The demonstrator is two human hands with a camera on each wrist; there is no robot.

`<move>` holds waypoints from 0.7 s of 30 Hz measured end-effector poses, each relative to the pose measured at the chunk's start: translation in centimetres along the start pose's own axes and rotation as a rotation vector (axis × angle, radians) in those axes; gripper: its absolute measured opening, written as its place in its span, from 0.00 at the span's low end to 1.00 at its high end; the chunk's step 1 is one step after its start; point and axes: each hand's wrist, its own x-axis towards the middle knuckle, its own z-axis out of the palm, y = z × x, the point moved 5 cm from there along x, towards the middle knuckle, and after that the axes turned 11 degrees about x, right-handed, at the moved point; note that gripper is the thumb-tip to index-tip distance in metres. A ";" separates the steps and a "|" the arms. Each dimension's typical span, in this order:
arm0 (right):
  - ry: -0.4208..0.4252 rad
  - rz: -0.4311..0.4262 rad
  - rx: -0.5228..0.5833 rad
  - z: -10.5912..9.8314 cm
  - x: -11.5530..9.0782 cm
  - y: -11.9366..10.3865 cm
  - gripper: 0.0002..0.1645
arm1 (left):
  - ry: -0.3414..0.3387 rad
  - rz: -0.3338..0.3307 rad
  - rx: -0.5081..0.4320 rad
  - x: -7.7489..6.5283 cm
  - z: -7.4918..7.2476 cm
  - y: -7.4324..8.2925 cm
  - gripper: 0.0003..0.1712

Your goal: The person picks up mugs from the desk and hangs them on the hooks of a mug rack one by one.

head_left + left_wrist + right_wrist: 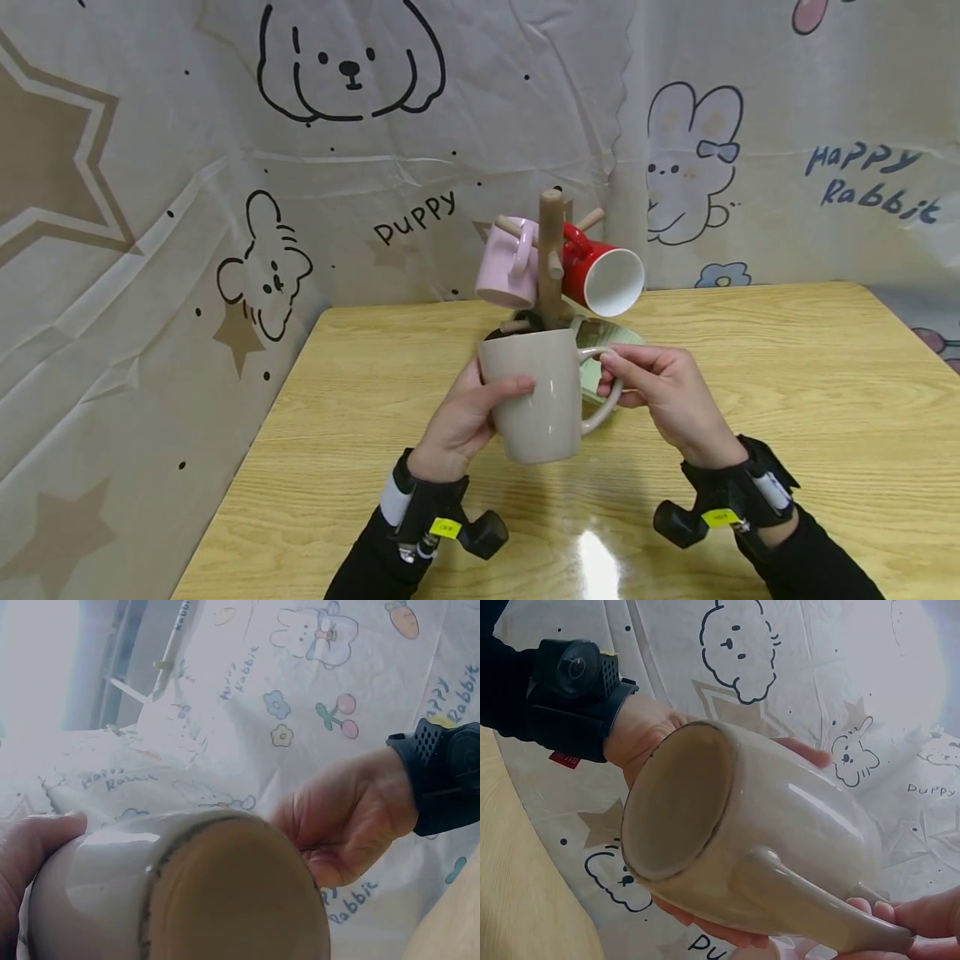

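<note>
A large beige mug [534, 408] is held up in front of a wooden mug tree [551, 250]. My left hand [463, 417] grips its body from the left, thumb across the front. With thumb and fingers, my right hand [667, 396] pinches the handle at the right. The mug's unglazed base [240, 900] faces the left wrist camera, while the right wrist view shows the handle [810, 900] between the right fingers. On the tree hang a pink mug [498, 267] at left and a red mug [576, 279] at right. The beige mug hides the tree's lower part.
Behind the beige mug, a pale green mug [632, 335] is partly hidden, as is something dark [525, 320] at its rim. Wooden pegs [591, 219] stick out from the post. The wooden table [795, 367] meets a printed cloth [465, 125] at its back and left.
</note>
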 end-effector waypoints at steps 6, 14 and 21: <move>0.009 0.015 0.003 -0.2 0.2 0.3 0.14 | 0.035 0.028 0.008 0.0 0.4 0.1 0.45; 0.003 0.038 -0.008 -0.7 0.7 0.3 0.08 | 0.050 0.049 0.032 0.1 0.4 0.0 0.42; 0.015 -0.091 0.144 -2.3 1.0 -1.1 0.12 | 0.089 0.151 -0.005 0.4 0.4 0.7 0.47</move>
